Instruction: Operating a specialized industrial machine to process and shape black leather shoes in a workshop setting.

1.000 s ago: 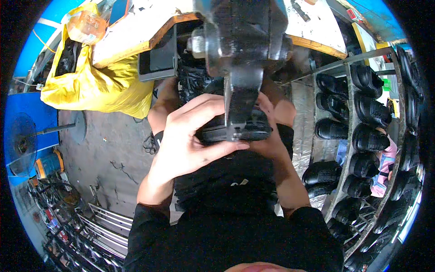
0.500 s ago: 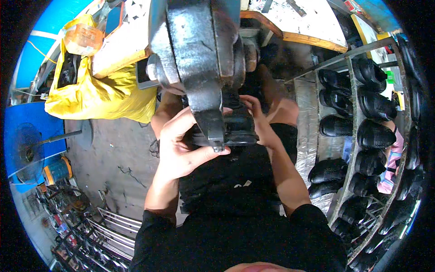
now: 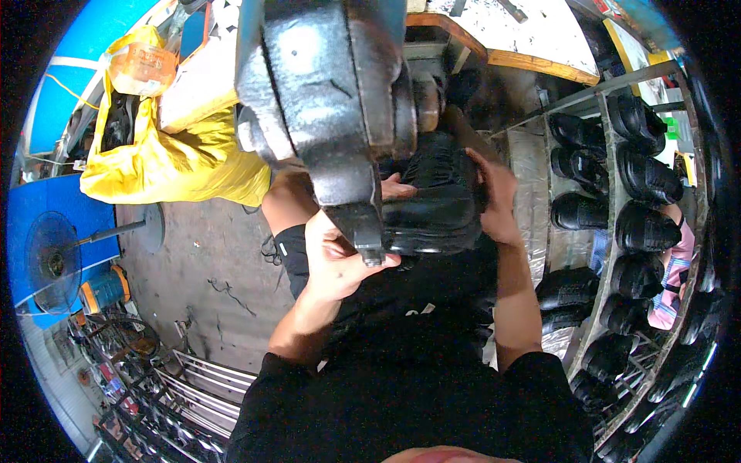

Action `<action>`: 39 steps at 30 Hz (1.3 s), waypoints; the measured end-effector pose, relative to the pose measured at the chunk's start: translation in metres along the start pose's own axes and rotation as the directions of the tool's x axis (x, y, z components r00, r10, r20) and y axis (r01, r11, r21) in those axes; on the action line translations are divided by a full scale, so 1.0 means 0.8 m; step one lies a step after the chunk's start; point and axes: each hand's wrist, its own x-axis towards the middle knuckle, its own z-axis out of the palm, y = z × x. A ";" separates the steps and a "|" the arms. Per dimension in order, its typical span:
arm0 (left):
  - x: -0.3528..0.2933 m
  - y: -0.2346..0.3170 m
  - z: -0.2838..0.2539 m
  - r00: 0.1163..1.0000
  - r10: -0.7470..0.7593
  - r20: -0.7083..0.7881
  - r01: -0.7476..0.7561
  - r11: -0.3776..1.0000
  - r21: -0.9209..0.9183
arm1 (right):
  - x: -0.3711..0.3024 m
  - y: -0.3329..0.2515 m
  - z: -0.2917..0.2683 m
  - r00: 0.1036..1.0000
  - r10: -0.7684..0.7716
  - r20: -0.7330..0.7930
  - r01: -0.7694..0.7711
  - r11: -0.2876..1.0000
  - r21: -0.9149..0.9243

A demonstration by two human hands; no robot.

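Observation:
A black shoe [image 3: 432,216] with laces lies between my two hands, its rounded toe toward my body. My left hand [image 3: 336,262] is closed on the shoe's left side, with fingertips showing on top and the thumb at the near edge. On the other side, my right hand [image 3: 498,197] grips the shoe's right edge, its fingers curled along it. A heavy dark metal machine arm [image 3: 324,116] looms above, ending in a narrow tip beside my left thumb. This arm hides part of my left hand and the shoe's left side.
To the right stands a metal rack [image 3: 602,177] full of black shoes. On the left are a bulging yellow bag [image 3: 177,174], a standing fan [image 3: 58,255] and a low white-barred rack [image 3: 208,378]. A wood-edged worktable [image 3: 540,65] lies at the far side.
Both hands and the shoe have shifted right, out from under the machine arm. The shoe's laces and toe now show more fully. The view has shifted slightly too.

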 end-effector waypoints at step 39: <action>-0.029 -0.009 0.016 0.957 -0.103 -0.270 -0.011 0.921 -0.390 | -0.074 -0.049 -0.180 0.729 -0.341 -0.593 0.531 0.829 0.177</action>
